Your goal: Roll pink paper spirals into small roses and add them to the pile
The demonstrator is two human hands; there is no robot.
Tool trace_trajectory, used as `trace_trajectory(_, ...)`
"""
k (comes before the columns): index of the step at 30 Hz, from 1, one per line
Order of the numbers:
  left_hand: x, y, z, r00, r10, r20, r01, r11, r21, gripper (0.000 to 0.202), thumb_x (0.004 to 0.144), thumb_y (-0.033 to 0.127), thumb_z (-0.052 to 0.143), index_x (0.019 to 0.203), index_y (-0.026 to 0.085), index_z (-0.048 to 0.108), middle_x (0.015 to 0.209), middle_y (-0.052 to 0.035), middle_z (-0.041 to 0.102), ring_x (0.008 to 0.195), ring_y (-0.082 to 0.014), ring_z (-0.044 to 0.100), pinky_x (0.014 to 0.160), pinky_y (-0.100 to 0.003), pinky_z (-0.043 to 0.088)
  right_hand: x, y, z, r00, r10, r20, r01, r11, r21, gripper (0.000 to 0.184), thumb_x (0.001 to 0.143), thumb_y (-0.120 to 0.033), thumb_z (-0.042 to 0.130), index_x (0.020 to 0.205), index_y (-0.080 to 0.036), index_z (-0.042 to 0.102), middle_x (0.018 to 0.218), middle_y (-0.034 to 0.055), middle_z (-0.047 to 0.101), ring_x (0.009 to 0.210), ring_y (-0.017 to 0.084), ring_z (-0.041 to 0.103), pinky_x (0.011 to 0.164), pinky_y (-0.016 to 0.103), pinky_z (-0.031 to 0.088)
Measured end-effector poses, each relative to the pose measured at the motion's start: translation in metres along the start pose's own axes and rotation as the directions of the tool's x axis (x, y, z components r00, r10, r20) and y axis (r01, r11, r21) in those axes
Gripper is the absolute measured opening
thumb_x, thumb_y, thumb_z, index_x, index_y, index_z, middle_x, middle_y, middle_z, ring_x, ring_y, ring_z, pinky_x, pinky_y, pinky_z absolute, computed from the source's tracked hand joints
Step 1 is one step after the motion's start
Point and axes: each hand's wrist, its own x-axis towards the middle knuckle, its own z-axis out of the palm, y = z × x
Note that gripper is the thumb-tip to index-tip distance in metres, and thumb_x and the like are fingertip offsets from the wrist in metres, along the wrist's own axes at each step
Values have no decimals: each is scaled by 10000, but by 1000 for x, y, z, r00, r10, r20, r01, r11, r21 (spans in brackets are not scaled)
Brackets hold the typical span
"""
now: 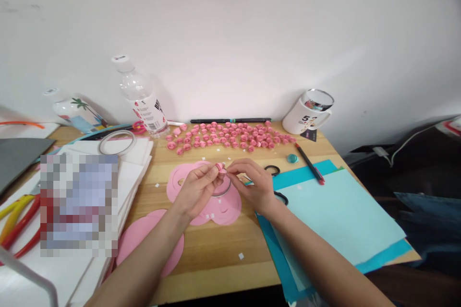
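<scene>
Between my two hands is a small pink paper roll, partly covered by fingers. My left hand pinches the coil. Fingertips of my right hand are closed at its right side, on what looks like the loose end of the strip. Below them lie pink paper circles with spiral cuts and a tape ring on top. Another pink paper circle is partly under my left forearm. Many rolled pink paper flowers are spread behind my hands. Black-handled scissors lie beside my right hand, partly hidden.
Blue paper sheets cover the right side, with a black pen and a teal roll nearby. A white mug and a water bottle stand by the wall. White paper stacks and red-yellow pliers lie left.
</scene>
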Motion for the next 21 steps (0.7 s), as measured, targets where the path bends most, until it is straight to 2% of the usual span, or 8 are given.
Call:
trace_trajectory(4,0,-2,-1,1000,-7,3,7,1000,4,120,733,218,707,744,100,688,752,-38,599,730,-103,528,679,-223,408,-3,4,0,999,-50,13,51,994,-93,131,821,-107,561,869,-215,618,814,56,665,750,157,644,632,263,533)
trace_trajectory(10,-1,-1,3,999,-33,-10,34,999,29,127,730,232,704,742,106,697,765,-49,607,732,-114,534,681,-237,413,-6,4,1,999,-16,33,21,987,-158,103,851,-128,527,879,-201,595,839,63,617,730,140,619,577,232,505)
trace_trajectory(21,-3,-3,4,999,-41,20,39,993,115,145,737,252,689,742,107,686,727,-46,608,672,-113,518,662,-265,399,-9,3,4,999,30,27,-26,987,-160,76,856,-142,520,864,-210,550,868,53,548,719,127,566,576,235,501)
